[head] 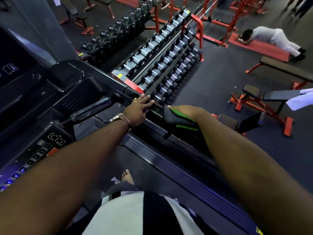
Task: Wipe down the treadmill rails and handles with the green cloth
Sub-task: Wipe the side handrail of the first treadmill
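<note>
Head | left hand (pixel 138 110) fingers spread on rail (pixel 157 108) | right hand (pixel 184 111) on green cloth (pixel 181 122), fingers hidden, grip unclear

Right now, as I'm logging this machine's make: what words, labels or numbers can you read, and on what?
"PU": white letters on the treadmill belt, by the bare foot; the rest is hidden by clothing.
On the console buttons: arrow symbols only, no words legible.
On the dumbbell rack: yellow stickers, too small to read.
On the green cloth: stripes, no lettering seen.
</note>
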A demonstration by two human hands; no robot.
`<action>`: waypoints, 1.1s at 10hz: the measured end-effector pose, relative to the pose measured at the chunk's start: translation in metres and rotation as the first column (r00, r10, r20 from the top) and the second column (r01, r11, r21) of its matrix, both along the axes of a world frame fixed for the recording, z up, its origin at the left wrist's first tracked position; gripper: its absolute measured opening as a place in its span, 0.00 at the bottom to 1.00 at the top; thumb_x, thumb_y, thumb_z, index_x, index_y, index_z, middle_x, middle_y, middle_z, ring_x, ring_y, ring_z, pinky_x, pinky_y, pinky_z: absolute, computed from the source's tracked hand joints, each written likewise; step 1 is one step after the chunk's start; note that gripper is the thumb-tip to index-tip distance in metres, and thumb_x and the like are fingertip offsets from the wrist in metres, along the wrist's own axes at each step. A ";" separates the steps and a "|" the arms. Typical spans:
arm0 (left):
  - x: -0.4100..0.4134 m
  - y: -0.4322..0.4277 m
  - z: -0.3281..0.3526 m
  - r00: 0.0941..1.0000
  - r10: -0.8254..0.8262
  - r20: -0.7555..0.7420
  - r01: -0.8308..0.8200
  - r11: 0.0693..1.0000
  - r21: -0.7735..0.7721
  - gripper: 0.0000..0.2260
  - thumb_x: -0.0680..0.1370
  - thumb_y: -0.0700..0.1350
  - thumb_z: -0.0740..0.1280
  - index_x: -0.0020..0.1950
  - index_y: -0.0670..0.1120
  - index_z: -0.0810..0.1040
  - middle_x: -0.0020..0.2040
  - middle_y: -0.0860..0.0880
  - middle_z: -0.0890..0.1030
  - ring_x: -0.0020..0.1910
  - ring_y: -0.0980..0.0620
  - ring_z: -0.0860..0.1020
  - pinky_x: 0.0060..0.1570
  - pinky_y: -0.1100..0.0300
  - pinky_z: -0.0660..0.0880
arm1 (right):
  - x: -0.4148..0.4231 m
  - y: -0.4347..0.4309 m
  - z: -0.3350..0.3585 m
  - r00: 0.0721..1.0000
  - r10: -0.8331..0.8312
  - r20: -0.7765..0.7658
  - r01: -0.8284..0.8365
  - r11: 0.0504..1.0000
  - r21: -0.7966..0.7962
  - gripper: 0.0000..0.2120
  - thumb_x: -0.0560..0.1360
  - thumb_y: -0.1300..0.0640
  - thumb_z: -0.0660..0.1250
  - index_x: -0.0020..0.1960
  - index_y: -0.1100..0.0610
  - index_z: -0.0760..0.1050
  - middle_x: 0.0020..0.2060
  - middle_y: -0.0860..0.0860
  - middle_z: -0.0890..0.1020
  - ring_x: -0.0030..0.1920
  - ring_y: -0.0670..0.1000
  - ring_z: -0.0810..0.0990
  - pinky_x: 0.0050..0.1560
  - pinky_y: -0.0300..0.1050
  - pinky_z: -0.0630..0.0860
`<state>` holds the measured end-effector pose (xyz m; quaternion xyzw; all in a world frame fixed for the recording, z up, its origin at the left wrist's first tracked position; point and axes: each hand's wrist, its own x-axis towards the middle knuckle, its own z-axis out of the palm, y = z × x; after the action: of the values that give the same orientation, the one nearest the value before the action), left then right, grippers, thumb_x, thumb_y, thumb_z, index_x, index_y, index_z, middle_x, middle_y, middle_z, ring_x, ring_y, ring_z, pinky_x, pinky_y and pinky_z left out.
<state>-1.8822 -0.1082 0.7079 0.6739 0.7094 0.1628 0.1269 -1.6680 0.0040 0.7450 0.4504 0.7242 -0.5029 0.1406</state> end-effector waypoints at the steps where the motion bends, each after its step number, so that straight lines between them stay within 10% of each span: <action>1: 0.000 0.003 0.003 1.000 -0.004 -0.016 0.004 0.999 -0.043 0.22 0.78 0.37 0.62 0.72 0.48 0.68 0.76 0.47 0.61 0.77 0.46 0.53 0.74 0.43 0.53 | -0.005 0.004 0.003 0.996 0.091 -0.019 -0.090 0.996 0.011 0.07 0.83 0.58 0.58 0.49 0.56 0.74 0.43 0.53 0.75 0.44 0.50 0.71 0.45 0.44 0.69; 4: 0.008 0.004 0.005 0.996 0.082 -0.017 -0.083 0.994 -0.065 0.22 0.79 0.37 0.62 0.72 0.50 0.69 0.77 0.49 0.60 0.77 0.48 0.51 0.74 0.43 0.51 | -0.002 0.013 -0.014 0.994 -0.038 -0.099 0.026 0.993 -0.116 0.26 0.80 0.39 0.57 0.72 0.54 0.70 0.71 0.52 0.72 0.69 0.53 0.72 0.58 0.39 0.69; 5: 0.008 0.003 0.002 0.996 0.095 0.004 -0.094 0.994 -0.046 0.22 0.79 0.37 0.62 0.72 0.49 0.69 0.77 0.49 0.60 0.77 0.48 0.51 0.74 0.44 0.51 | -0.002 0.002 -0.003 0.991 0.130 0.019 -0.131 0.981 0.146 0.31 0.78 0.33 0.56 0.73 0.51 0.67 0.70 0.53 0.73 0.68 0.56 0.72 0.63 0.43 0.66; 7: 0.008 0.004 -0.002 0.988 0.130 0.079 -0.132 0.991 0.017 0.20 0.77 0.38 0.65 0.69 0.48 0.73 0.74 0.48 0.67 0.76 0.48 0.58 0.74 0.51 0.55 | 0.020 -0.057 -0.020 0.978 0.075 0.196 -0.201 0.609 0.767 0.28 0.78 0.36 0.56 0.75 0.46 0.60 0.66 0.61 0.71 0.59 0.64 0.76 0.57 0.56 0.73; 8: -0.006 0.006 0.003 0.976 0.212 0.044 -0.217 0.955 0.204 0.17 0.77 0.43 0.67 0.66 0.45 0.76 0.70 0.45 0.72 0.71 0.44 0.67 0.71 0.53 0.61 | -0.012 -0.084 -0.046 0.957 0.119 0.266 -0.291 0.373 0.881 0.26 0.80 0.52 0.55 0.77 0.52 0.58 0.72 0.70 0.62 0.64 0.71 0.70 0.64 0.64 0.69; 11: -0.074 -0.003 -0.009 0.949 0.313 -0.027 -0.307 0.943 0.130 0.18 0.78 0.52 0.64 0.66 0.49 0.76 0.72 0.44 0.69 0.72 0.39 0.64 0.69 0.42 0.63 | -0.036 -0.089 -0.060 0.847 0.333 0.414 -0.473 0.118 0.873 0.27 0.81 0.54 0.55 0.77 0.62 0.59 0.77 0.66 0.51 0.73 0.72 0.58 0.72 0.65 0.61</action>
<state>-1.9561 -0.1108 0.6988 0.5642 0.7978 0.2086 0.0409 -1.7040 -0.0849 0.6854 0.2543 0.9585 0.1284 0.0092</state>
